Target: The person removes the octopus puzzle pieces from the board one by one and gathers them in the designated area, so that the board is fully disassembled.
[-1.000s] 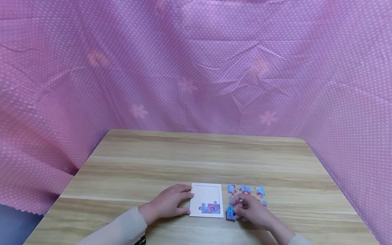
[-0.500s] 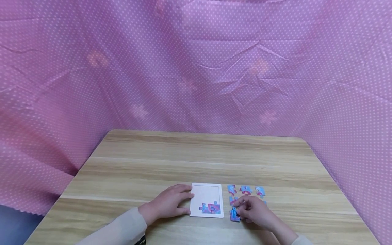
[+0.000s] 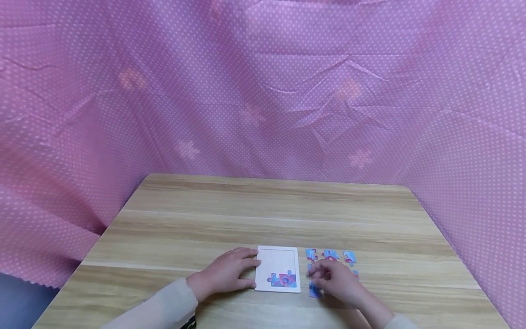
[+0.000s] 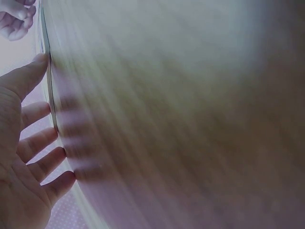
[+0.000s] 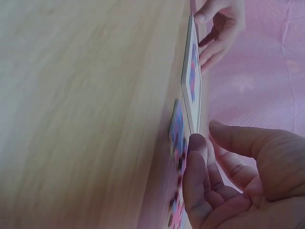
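Observation:
My left hand [image 3: 230, 270] rests on the table with fingertips and thumb against the left edge of a white puzzle board [image 3: 275, 260]. Two joined jigsaw pieces [image 3: 282, 280] lie in the board's lower right part. To the right of the board, my right hand [image 3: 339, 281] hovers over loose pieces, its fingers loosely bent. A blue and purple jigsaw piece [image 3: 314, 290] lies partly under its fingertips. In the right wrist view that piece [image 5: 177, 126] lies on the table, and the thumb and forefinger stand apart with nothing between them.
Several other loose jigsaw pieces [image 3: 330, 254] lie in rows behind and beneath my right hand, some of them hidden by it. The wooden table [image 3: 263, 210] stretches back to a pink dotted cloth [image 3: 263, 114] that hangs around its far sides.
My right hand pinched the blue and purple jigsaw piece earlier and shifted it a little rightward, then let it go near the other loose pieces. The left hand stays at the board.

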{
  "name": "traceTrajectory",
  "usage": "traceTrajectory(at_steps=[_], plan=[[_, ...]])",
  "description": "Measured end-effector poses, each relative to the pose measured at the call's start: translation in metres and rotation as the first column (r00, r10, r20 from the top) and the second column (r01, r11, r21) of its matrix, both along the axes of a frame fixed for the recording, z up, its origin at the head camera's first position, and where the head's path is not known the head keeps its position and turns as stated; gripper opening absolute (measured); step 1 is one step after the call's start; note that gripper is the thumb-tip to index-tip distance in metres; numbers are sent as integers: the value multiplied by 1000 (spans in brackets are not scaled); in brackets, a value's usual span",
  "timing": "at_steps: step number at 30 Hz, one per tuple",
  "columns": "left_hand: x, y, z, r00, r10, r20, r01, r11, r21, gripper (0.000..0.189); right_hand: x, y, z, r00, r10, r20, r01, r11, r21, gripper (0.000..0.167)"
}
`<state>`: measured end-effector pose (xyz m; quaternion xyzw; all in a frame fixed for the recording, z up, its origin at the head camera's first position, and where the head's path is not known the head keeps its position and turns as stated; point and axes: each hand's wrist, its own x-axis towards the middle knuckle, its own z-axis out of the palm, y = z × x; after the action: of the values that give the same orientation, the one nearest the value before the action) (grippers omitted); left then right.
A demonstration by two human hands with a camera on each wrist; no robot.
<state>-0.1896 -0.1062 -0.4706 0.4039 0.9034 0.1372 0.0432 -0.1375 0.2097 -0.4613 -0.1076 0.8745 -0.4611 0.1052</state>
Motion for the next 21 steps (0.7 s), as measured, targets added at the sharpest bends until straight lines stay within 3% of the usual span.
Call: traceTrajectory(at_steps=[3,9,21], plan=[[0,0,-1,1000,3,7,-3,1000,-6,54,-3,-11,-1,999,25,-46,-24,1000,18,16],[0,-1,-1,1000,11,26,-10,1000,-17,55,-6,-38,1,998,49,-31,-49,999,-7,20],[0,-2,-4,999,-18,-30,18,1000,13,55,-11,-63,-2,997,71,-32,-70,997,34,27]])
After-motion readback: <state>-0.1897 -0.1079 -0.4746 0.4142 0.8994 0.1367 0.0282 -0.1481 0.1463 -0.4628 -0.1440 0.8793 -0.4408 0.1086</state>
